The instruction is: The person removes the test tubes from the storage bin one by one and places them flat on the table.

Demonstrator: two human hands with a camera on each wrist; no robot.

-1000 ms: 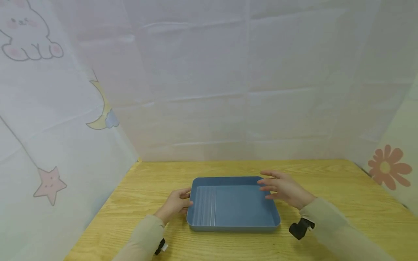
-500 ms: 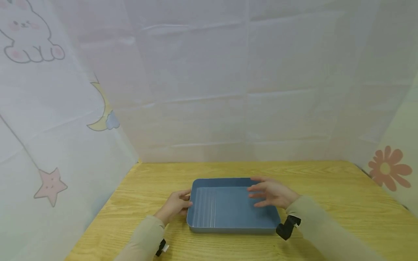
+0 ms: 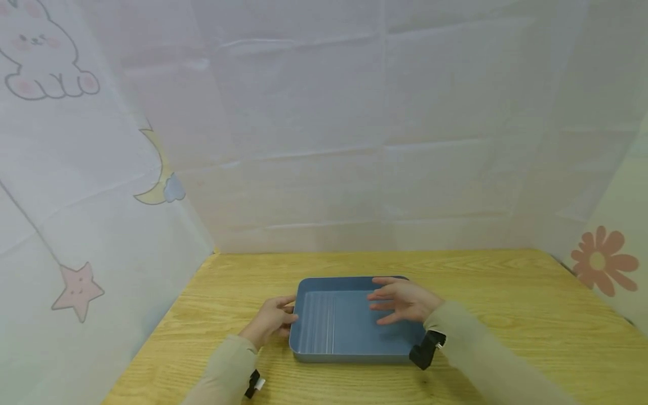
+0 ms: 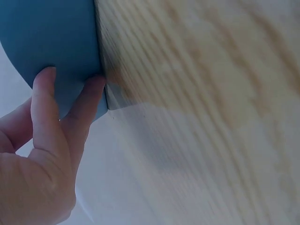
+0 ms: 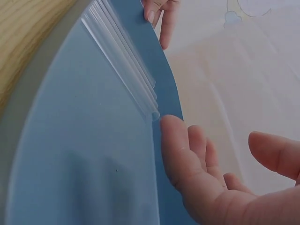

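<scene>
A shallow blue tray (image 3: 374,320) lies on the wooden table, with several clear plastic tubes (image 5: 124,61) side by side along its left end. My left hand (image 3: 272,319) is at the tray's left side: the fingertips (image 4: 45,77) press the outer wall and the thumb (image 5: 151,11) comes over the rim, pinching the wall. Over the right half of the tray hovers my right hand (image 3: 405,301), its fingers spread and relaxed, holding nothing. The right wrist view has its fingers near the tubes' ends and the back wall.
The wooden table (image 3: 243,264) meets a pale fabric backdrop (image 3: 314,169) behind the tray. Printed side cloths stand at left and right. Each wrist wears a small black camera mount (image 3: 427,350) hanging below the sleeve.
My right hand has moved left from the tray's right edge to over its inside. The left hand and the tray have stayed in place.
</scene>
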